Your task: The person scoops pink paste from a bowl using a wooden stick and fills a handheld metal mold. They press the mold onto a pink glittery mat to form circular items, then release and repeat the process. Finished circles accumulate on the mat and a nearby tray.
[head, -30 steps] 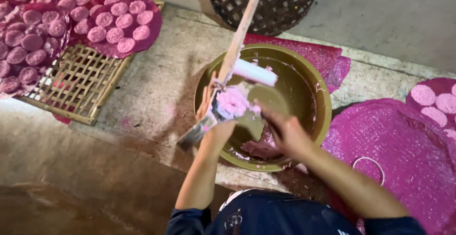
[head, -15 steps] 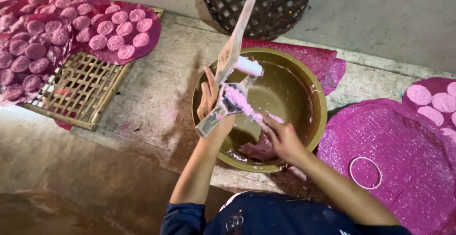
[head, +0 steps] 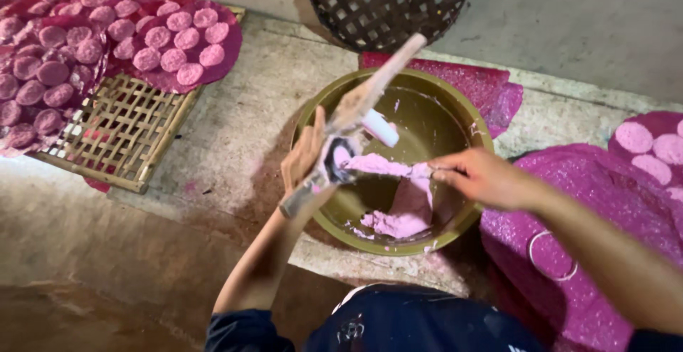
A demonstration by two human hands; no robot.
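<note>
Over the round olive-green metal basin (head: 455, 110), a long pale wooden paddle-shaped mould (head: 359, 106), smeared with pink, slanting from near left up to far right, with a white cylindrical piece (head: 379, 128) on its underside. Packed into its round cavity and stretching rightward as a soft sagging strip, a mass of wet pink paste (head: 388, 167); more of the same paste heaped on the basin's near floor, splashes on the inner wall.

Nearest, dark blue clothing at the bottom edge. Just right of the basin, a magenta woven mat (head: 605, 202) with a thin white ring (head: 551, 256) lying on it. Basin seated on a rough concrete ledge (head: 235, 131). Left on that ledge, a square pale bamboo lattice tray (head: 117, 135), partly covered by a magenta sheet bearing rows of round pink discs (head: 178, 39). Far right, more pale pink discs (head: 651, 145) on another magenta sheet. Beyond the basin, a dark woven round basket (head: 384, 0) leaning on the wall, and a magenta cloth (head: 477, 81) tucked under the far rim.

Left hand (head: 306, 160) raised from below, forearm angled upward, grip clamped around the mould's lower handle, fingers wrapped behind it. Right hand (head: 480, 177) reaching in from the right over the basin, palm down, fingertips pinched together on the right end of the paste strip, between the mould and the rim.
</note>
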